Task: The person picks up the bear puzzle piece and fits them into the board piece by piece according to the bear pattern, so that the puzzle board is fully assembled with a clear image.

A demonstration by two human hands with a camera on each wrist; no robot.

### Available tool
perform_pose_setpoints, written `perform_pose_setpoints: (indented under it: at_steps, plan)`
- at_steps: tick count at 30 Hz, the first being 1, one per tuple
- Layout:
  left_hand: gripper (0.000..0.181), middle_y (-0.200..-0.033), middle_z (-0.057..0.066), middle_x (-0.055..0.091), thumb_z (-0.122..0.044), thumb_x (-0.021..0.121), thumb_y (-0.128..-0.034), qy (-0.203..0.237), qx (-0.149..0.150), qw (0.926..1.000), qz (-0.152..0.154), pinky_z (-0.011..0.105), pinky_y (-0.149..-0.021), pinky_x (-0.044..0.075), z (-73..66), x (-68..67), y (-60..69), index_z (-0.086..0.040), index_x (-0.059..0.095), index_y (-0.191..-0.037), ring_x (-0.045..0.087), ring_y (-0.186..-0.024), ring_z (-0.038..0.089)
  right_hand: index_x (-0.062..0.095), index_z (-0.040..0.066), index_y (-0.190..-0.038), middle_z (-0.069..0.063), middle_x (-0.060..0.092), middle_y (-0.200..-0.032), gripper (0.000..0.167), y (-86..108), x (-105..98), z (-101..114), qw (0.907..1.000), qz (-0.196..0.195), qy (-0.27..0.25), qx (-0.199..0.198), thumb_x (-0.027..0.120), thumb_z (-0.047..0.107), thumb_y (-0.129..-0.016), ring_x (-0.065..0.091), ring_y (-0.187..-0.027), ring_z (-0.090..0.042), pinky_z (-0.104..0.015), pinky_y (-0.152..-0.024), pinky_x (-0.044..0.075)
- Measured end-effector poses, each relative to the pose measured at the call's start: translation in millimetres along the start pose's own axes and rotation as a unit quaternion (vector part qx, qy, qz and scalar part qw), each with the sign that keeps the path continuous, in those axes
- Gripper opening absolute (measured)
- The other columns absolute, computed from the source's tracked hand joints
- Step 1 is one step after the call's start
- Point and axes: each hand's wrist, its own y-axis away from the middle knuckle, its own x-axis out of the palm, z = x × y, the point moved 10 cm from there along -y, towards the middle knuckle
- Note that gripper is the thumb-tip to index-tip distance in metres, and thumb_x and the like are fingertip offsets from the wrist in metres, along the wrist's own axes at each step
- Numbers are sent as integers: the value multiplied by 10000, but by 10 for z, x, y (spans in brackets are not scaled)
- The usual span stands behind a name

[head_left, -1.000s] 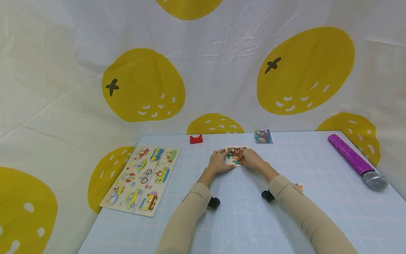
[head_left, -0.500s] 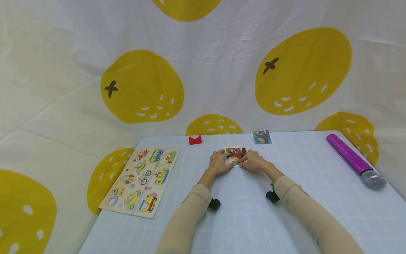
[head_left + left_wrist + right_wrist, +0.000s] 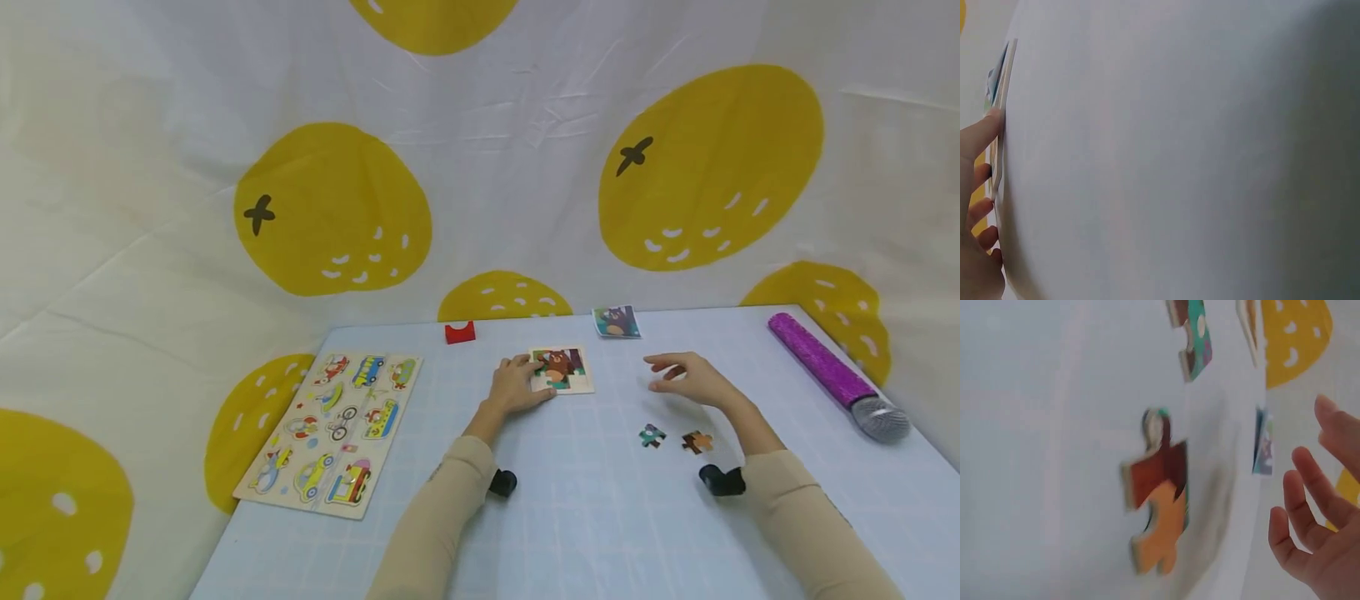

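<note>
A small square jigsaw puzzle (image 3: 562,371) with a bear picture lies in a pale frame at mid-table, with some bare gaps along its lower part. My left hand (image 3: 514,386) holds its left side, the thumb (image 3: 985,132) along the near edge and the fingers around the left. To the right, my right hand (image 3: 693,379) hovers over the table, fingers loosely bent and holding nothing. Nearer than this hand lie two loose jigsaw pieces: a green one (image 3: 652,435) and a brown-and-orange one (image 3: 697,442), which the right wrist view shows closer.
A wooden peg board (image 3: 330,433) with vehicle shapes lies at left. Towards the back are a red block (image 3: 460,332) and a bear picture card (image 3: 617,322). A purple glittery microphone (image 3: 832,375) lies along the right side.
My right hand has left the puzzle and moved right, with nothing in it, uncovering the puzzle's right side and the two loose pieces. My left hand has stayed on the puzzle.
</note>
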Motion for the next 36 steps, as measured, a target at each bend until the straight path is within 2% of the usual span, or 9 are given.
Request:
perform_pose_setpoints:
  at_steps: [3, 7, 11, 15, 19, 23, 30, 33, 36]
  plan:
    - [629, -1414, 68, 446, -555, 607, -828, 21, -19, 10000, -18, 426, -992, 389, 16, -9, -11, -215, 531, -1352, 432, -1215, 284, 512, -61, -1295, -272, 591, -1149, 547, 159, -54, -142, 9996, 15, -9, 268, 684, 226, -862, 555, -967, -334, -400, -775, 496]
    - [635, -1400, 69, 457, -551, 624, -816, 73, -45, 10000, -48, 432, -978, 396, 26, -21, -30, -208, 540, -1344, 435, -1202, 283, 514, -59, -1293, -256, 594, -1146, 591, 269, 18, -217, 9988, 230, -37, 433, 710, 263, -838, 552, -974, -328, -374, -773, 506]
    - [641, -1398, 68, 460, -550, 630, -813, 116, -79, 9999, -23, 432, -977, 396, 32, -9, -49, -205, 539, -1345, 434, -1199, 280, 555, -58, -1244, -200, 620, -1078, 576, 299, 198, -147, 9977, 579, 38, 351, 740, 273, -810, 557, -926, -281, -347, -758, 510]
    - [642, -1399, 67, 459, -550, 634, -811, 168, -90, 9998, -32, 433, -979, 395, 27, 2, -53, -205, 540, -1344, 432, -1202, 278, 629, -12, -1089, -94, 621, -964, 498, 314, 393, -41, 9953, 827, 407, 289, 789, 315, -749, 528, -852, -221, -334, -729, 475]
    - [642, -1397, 68, 462, -546, 641, -809, 188, -111, 9998, -32, 429, -981, 395, 20, 6, -48, -203, 542, -1343, 433, -1201, 277, 600, 44, -947, -50, 534, -843, 451, 325, 537, 14, 9927, 991, 512, 461, 843, 307, -673, 474, -743, -185, -302, -592, 431]
    - [647, -1398, 68, 460, -544, 651, -804, 184, -175, 9997, 16, 431, -979, 394, 17, 6, -46, -203, 542, -1342, 431, -1199, 278, 571, 51, -875, -44, 480, -753, 386, 330, 615, 68, 9916, 1115, 404, 507, 850, 204, -658, 446, -653, -163, -280, -493, 397]
    - [654, -1403, 67, 455, -562, 641, -804, 21, -205, 9996, 172, 436, -983, 394, -9, -8, -53, -219, 535, -1350, 426, -1212, 282, 559, 65, -806, -22, 494, -712, 329, 310, 585, 145, 9931, 1023, 501, 280, 843, 144, -660, 444, -653, -152, -272, -555, 386]
    - [659, -1399, 76, 454, -572, 643, -799, -51, -214, 9995, 232, 443, -999, 383, -19, -20, -51, -218, 540, -1345, 409, -1233, 286, 537, 60, -805, -15, 516, -725, 289, 240, 510, 180, 9968, 691, 372, 158, 806, 114, -714, 465, -670, -147, -265, -569, 404]
    - [659, -1427, 94, 419, -571, 645, -799, -94, -198, 9994, 282, 451, -1039, 351, -38, -34, -49, -215, 542, -1344, 362, -1296, 287, 551, -2, -876, -57, 595, -782, 189, 142, 401, 210, 9995, 237, -208, 61, 718, 45, -801, 548, -698, -166, -247, -599, 480]
